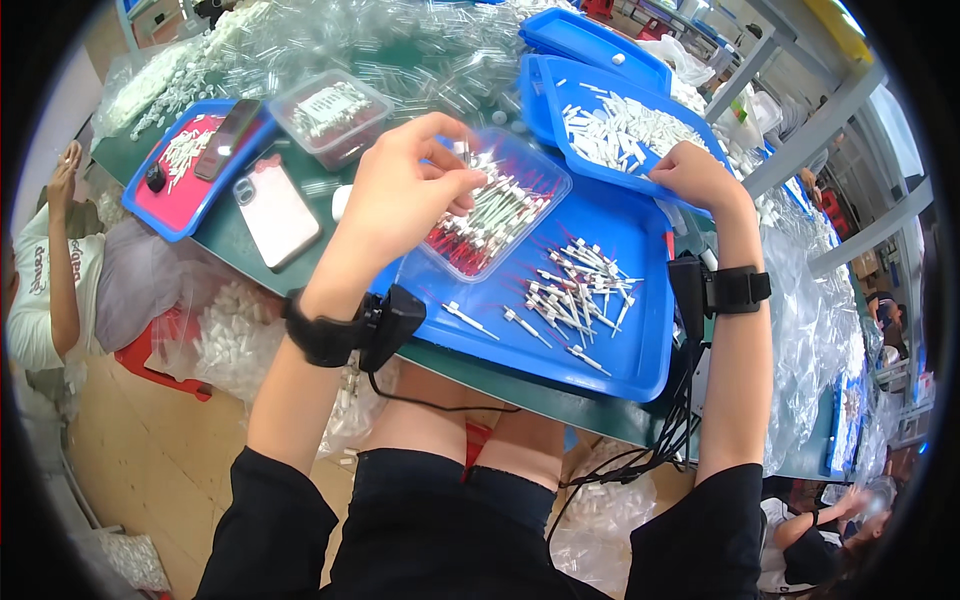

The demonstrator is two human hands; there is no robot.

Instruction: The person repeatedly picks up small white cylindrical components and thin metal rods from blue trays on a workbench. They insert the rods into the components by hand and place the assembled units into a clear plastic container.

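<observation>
My left hand (408,185) is over the near-left side of a clear plastic box (553,203). Its thumb and fingers are pinched together, and what they hold, if anything, is too small to make out. Inside the box lie many thin white pieces with red ends (500,210). My right hand (697,178) is closed at the right edge of a blue tray (540,85) of short white tubes (625,130); its fingertips are hidden. Between my forearms, a larger blue tray (630,365) bears a loose pile of white pieces with thin red strands (580,290).
To the left are a lidded clear box (335,115), a pale phone (277,212) and a blue tray with a pink base (180,205), a dark phone (228,140) on it. Clear tubes (400,60) cover the far table. Cables (640,465) hang near my right arm. Another person (60,260) sits left.
</observation>
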